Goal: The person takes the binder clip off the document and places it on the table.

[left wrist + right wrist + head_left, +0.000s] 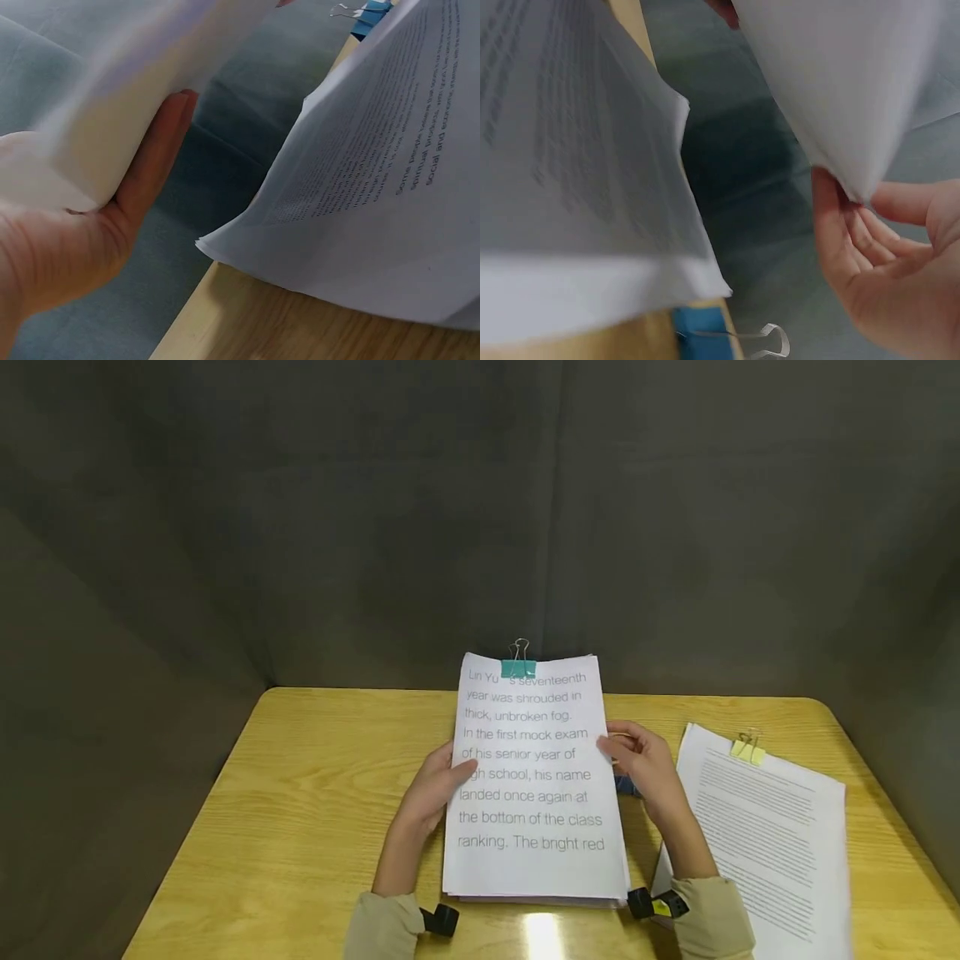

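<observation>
A clipped stack of printed paper (pixel 536 785), in large type, is held upright-facing by both hands in the head view. A teal binder clip (pixel 518 670) grips its top edge. My left hand (pixel 429 795) holds the left edge, thumb on the front sheet and fingers behind. On the opposite edge, my right hand (pixel 651 770) pinches the paper between thumb and fingers; the right wrist view shows this pinch at the sheets' edge (pixel 855 169). In the left wrist view, fingers (pixel 157 146) support the stack from behind.
To the right lies another printed stack (pixel 757 843) with a yellow binder clip (pixel 748 752). A dark blue clip (pixel 627 786) peeks out behind the held stack. More printed sheets (pixel 360 225) with a blue clip (pixel 370 19) lie on the wooden table (pixel 300 802). Dark cloth (pixel 375 527) surrounds it.
</observation>
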Demonstrator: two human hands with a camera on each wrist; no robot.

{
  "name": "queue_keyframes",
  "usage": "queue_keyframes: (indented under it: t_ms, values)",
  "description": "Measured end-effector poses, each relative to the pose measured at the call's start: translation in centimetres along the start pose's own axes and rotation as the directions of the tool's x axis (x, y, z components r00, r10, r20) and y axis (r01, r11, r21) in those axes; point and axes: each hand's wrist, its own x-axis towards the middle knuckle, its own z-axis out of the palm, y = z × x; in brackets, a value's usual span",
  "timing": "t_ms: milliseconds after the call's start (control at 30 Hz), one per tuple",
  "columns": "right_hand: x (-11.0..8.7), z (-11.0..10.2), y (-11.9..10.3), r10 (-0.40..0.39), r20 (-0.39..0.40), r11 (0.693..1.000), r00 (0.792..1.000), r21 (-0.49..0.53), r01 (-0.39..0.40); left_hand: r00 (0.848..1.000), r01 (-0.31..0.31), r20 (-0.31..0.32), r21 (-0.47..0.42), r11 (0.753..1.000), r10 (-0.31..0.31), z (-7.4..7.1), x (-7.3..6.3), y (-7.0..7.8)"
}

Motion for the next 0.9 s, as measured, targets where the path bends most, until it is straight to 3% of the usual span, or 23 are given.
queue_keyframes:
  t_ms: [133,267,367,667,900]
  values:
    - [0.4,-1.4,-1.5,-0.118,-0.034,0.992,0.992,-0.059,0.116,1.0,0.007,-0.009,-0.006,1.0,-0.007,0.2,-0.1,-0.1]
    - [1.6,-2.2,-4.0,-0.251,-0.016,0.96,0.968,-0.131,0.247,1.0,0.005,0.011,-0.003,1.0,-0.004,0.3,-0.2,0.1]
    - [2.8,-2.4,-6.1,-0.288,0.012,0.944,0.958,-0.164,0.286,0.999,-0.007,0.042,0.007,1.0,0.007,0.3,-0.3,0.3]
    - [6.1,-1.6,-9.6,-0.2,0.129,0.932,0.971,-0.28,0.229,0.998,-0.007,0.06,0.012,1.0,0.007,0.9,-0.4,0.3]
    - [8.3,-0.3,-11.2,-0.139,0.223,0.905,0.965,-0.366,0.215,0.995,-0.015,0.094,0.007,1.0,0.015,1.3,-0.1,0.1]
